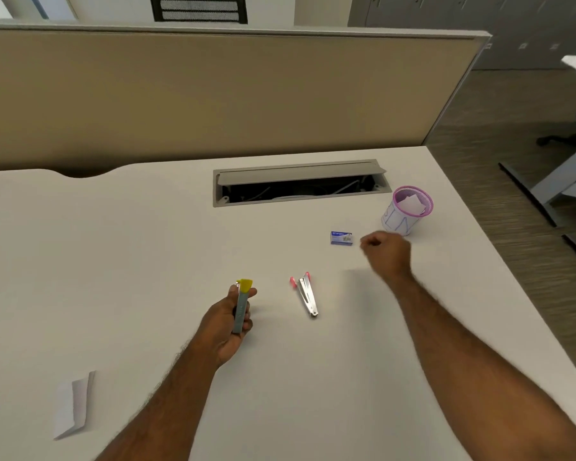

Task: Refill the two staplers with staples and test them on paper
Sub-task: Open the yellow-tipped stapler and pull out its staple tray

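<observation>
My left hand (228, 322) grips a grey stapler with a yellow tip (241, 302), held above the white desk (147, 261) with the tip pointing away. A second stapler (306, 294), silver with pink ends, lies spread apart on the desk just right of it. A small blue staple box (341, 238) sits further back on the right. My right hand (386, 252) hovers with curled fingers just right of the box; nothing shows in it. A folded white paper (72, 405) lies near the front left.
A pink mesh cup (409, 207) with paper inside stands behind my right hand. A cable tray with its lid raised (300, 183) is set into the desk at the back. A beige partition (213, 94) borders the far edge. The desk's right edge drops to the floor.
</observation>
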`<action>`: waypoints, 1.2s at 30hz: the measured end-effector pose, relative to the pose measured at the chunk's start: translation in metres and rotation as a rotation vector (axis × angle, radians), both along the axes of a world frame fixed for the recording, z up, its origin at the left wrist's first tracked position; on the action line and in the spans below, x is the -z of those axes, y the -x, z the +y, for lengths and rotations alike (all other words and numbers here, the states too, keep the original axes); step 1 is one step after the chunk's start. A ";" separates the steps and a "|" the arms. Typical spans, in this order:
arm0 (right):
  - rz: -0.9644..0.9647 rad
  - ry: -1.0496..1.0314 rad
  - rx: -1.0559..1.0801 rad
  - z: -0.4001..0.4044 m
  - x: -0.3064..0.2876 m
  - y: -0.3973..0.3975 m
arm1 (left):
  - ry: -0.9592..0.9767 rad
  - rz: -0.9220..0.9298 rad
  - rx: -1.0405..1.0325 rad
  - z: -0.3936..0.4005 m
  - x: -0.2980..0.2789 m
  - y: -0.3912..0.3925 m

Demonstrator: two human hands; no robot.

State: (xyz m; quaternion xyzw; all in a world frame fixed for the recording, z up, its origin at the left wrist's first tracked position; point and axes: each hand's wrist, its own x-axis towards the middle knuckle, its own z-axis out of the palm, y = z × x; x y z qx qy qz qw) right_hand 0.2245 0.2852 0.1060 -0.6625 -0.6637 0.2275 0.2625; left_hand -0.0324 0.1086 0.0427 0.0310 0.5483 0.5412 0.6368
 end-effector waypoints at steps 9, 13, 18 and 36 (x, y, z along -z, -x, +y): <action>-0.290 -0.057 0.142 0.111 -0.054 -0.059 | 0.016 0.019 -0.024 0.001 0.009 0.002; -0.402 0.038 0.162 0.122 -0.051 -0.060 | 0.018 0.020 -0.012 0.005 0.009 0.001; -0.131 -0.211 0.220 0.098 -0.045 -0.037 | 0.016 0.022 0.006 0.006 0.003 -0.001; 0.069 0.326 -0.402 -0.139 0.026 0.128 | -0.114 -0.072 0.050 0.005 -0.018 -0.029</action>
